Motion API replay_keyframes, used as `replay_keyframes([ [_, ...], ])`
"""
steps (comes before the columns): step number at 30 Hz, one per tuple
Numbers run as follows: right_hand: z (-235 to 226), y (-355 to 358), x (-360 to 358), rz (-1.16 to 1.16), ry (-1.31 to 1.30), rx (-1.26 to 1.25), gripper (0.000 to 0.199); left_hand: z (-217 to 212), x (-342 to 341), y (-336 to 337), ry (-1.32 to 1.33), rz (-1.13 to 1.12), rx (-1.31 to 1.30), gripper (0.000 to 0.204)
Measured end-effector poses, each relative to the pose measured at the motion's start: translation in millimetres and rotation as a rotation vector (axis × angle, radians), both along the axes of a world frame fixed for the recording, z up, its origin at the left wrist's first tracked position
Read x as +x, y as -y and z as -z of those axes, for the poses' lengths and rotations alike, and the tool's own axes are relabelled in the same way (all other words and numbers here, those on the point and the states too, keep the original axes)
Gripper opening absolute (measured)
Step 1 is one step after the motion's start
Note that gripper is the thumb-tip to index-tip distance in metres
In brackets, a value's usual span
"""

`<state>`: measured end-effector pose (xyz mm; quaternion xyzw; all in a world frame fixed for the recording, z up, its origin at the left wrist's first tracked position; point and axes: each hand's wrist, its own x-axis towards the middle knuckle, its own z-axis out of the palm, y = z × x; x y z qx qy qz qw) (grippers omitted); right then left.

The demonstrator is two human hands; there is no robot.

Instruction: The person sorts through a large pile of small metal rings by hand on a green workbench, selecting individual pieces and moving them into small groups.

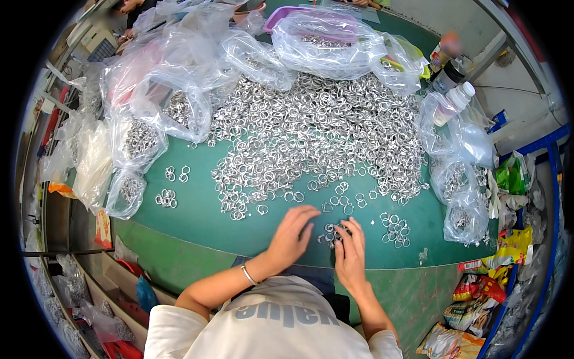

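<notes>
A large heap of silver metal rings (323,119) spreads over the green tabletop. My left hand (292,234) hovers at the near edge of the heap, fingers stretched to the right and thumb apart, with nothing visible in it. To its right, my right hand (351,248) rests at a small cluster of rings (328,234), fingertips bent over the cluster's right side and thumb apart from them. Part of that cluster is hidden under the fingers. Several loose rings (342,203) lie just beyond both hands. Right of my right hand is a separate group of rings (395,231).
Small ring groups (166,198) lie at the left of the table (179,224). Clear plastic bags of rings (140,137) line the left side, more bags (466,218) the right. A bagged purple basin (287,15) and a white bottle (459,96) stand behind. Another person's hand shows at the far edge.
</notes>
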<state>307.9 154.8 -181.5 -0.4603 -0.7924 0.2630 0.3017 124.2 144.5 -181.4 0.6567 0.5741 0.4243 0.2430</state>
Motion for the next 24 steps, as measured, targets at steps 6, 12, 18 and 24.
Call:
replay_keyframes([
  [6, -18, -55, -16, -0.102, -0.037, 0.001, 0.032, 1, -29, -22, -0.526, -0.169, -0.005, 0.033],
  [12, -10, -95, -51, -0.251, 0.276, 0.237, 0.035, 4, -38, -24, -0.487, -0.192, -0.016, 0.027],
  [18, 3, -101, -15, -0.102, 0.404, 0.295, 0.021, 13, -68, -8, -0.459, -0.284, 0.037, 0.027],
  [24, -10, -108, -37, 0.012, 0.168, 0.266, 0.023, 9, -54, -12, -0.546, -0.17, 0.098, 0.034],
])
